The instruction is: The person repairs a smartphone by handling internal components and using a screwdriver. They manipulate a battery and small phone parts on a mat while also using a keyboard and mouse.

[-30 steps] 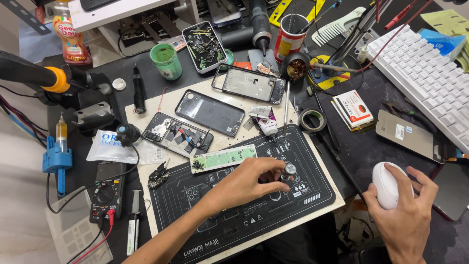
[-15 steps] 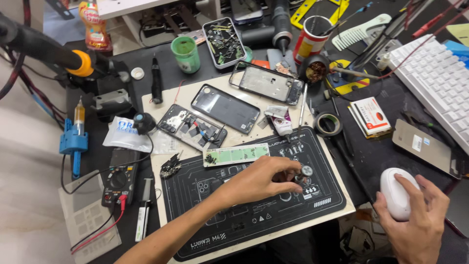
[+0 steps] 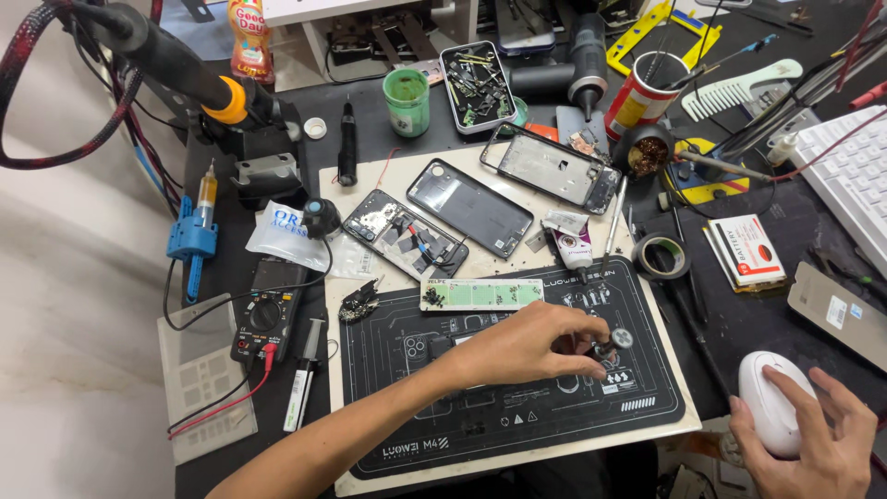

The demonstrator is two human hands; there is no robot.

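The left hand point(image 3: 531, 344) is reaching across the black mat point(image 3: 499, 425), its fingertips pinching a small dark part point(image 3: 605, 351) near the mat's right side; the fingers are curled nearly closed around it, though the part is too small to tell what it is. The right hand point(image 3: 813, 444) is lying over a white mouse point(image 3: 771, 414) at the lower right, off the mat, with the fingers spread loosely over its top and side and not clenched. Just above the left hand a pale green strip tray point(image 3: 480, 294) is lying along the mat's upper edge. Beyond it, on the cream board point(image 3: 688, 420), three phone pieces are sitting side by side: an opened phone point(image 3: 405, 235) showing its insides, a dark back cover point(image 3: 471, 207) and an empty frame point(image 3: 550, 168). A tape roll point(image 3: 662, 256) is resting just right of the mat's upper corner, near a small boxed battery point(image 3: 748, 251). To the left of the mat a multimeter point(image 3: 268, 310) with red and black leads is lying on the bench, and a green cup point(image 3: 407, 102) is standing at the back beside a tin of parts point(image 3: 478, 85).
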